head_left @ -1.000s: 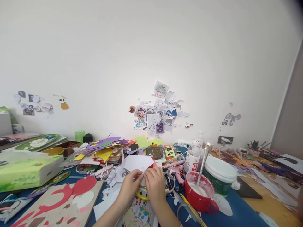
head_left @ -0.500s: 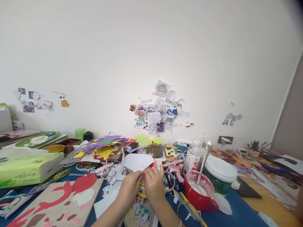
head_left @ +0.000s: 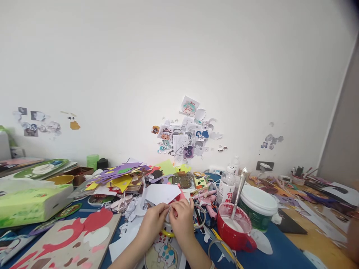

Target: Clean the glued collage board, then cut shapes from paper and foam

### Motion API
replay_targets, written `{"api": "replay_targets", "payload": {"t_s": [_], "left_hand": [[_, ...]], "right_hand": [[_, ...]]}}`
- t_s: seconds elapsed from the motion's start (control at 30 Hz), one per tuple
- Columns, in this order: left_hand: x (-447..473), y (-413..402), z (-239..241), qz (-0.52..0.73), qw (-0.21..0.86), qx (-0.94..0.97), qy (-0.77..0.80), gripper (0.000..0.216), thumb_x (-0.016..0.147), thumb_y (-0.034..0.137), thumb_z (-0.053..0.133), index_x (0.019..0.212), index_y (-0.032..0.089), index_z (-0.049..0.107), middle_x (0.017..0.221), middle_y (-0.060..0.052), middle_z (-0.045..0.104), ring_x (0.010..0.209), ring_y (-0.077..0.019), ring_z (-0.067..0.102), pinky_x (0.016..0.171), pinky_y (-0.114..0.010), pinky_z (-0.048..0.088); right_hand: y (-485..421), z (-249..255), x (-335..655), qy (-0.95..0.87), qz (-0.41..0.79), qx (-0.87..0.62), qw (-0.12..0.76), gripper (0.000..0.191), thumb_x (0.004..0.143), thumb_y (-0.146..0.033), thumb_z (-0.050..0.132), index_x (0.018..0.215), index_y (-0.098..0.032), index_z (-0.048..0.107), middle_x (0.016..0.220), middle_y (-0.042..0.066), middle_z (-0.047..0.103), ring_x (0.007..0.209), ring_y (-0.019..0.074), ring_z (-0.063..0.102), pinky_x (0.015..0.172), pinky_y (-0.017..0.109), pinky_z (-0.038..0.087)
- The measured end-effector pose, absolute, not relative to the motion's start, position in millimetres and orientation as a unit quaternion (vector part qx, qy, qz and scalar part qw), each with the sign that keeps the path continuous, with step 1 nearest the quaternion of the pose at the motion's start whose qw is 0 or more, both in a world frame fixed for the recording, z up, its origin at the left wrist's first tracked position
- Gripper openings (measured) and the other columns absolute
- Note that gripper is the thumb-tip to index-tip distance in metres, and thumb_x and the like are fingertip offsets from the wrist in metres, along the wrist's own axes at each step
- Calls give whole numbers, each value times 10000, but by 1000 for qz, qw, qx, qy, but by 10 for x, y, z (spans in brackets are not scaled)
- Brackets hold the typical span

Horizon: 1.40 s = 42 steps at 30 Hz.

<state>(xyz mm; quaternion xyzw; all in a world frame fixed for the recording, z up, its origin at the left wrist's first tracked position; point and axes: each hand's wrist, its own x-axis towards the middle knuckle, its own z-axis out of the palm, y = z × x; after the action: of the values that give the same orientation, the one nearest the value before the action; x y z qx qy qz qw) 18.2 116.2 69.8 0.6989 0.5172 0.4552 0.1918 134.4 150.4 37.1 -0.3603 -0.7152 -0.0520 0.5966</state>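
My left hand (head_left: 152,223) and my right hand (head_left: 183,220) meet low in the middle of the view, fingertips pinched together on a small pale scrap of paper (head_left: 168,216). Both hands hover over a yellow ring (head_left: 167,233) and a round printed cartoon picture (head_left: 162,254) on the blue table. A white sheet of paper (head_left: 161,193) lies just behind the fingers. What exactly the scrap is stays too small to tell.
A red mug (head_left: 235,229) of white paste with a spoon stands right of my hands, beside a white-lidded green tub (head_left: 259,207) and a plastic bottle (head_left: 226,185). Coloured paper cuttings (head_left: 123,175) pile up behind. A green tissue pack (head_left: 30,203) and a board with red shapes (head_left: 67,241) lie left.
The hands have stayed together in nearly the same spot, with the fingers shifting slightly on the scrap. The view has drifted a little.
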Motion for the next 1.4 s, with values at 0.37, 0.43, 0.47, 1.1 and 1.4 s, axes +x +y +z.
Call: {"api": "replay_targets", "payload": {"t_s": [0.37,0.43,0.47,1.1,1.4], "left_hand": [[165,1218,677,479,273,667,502,258,749,348,466,793,185,660,834,-56,711,795,-219,634,705,-273,436],[155,1240,652,483,281,663,498,256,742,347,470,795,182,658,828,-55,710,793,-218,635,702,-272,440],[149,1255,636,486,286,662,495,255,739,348,472,795,179,655,821,-56,709,789,-218,636,699,-273,442],[166,1213,677,485,231,674,508,204,726,300,452,717,192,625,740,-39,687,742,-209,622,686,-275,441],[102,1281,662,537,233,624,517,250,714,392,483,763,187,618,824,-70,687,794,-222,620,705,-299,469]], "right_hand": [[1547,420,1382,-686,0,-360,632,206,680,-95,510,583,-220,642,595,1,611,599,171,549,672,310,409],[1566,413,1389,-684,3,-357,636,213,686,-99,503,576,-216,642,587,2,611,582,168,544,643,297,413],[1571,412,1392,-682,5,-357,638,217,690,-100,498,571,-214,639,586,3,612,577,166,541,636,293,413],[1552,393,1403,-728,-105,-324,595,209,743,-103,451,605,-216,559,577,-34,603,633,155,516,864,387,338],[1497,465,1463,-718,-89,-326,609,201,764,-93,438,697,-196,598,672,20,607,685,171,505,631,285,395]]}}
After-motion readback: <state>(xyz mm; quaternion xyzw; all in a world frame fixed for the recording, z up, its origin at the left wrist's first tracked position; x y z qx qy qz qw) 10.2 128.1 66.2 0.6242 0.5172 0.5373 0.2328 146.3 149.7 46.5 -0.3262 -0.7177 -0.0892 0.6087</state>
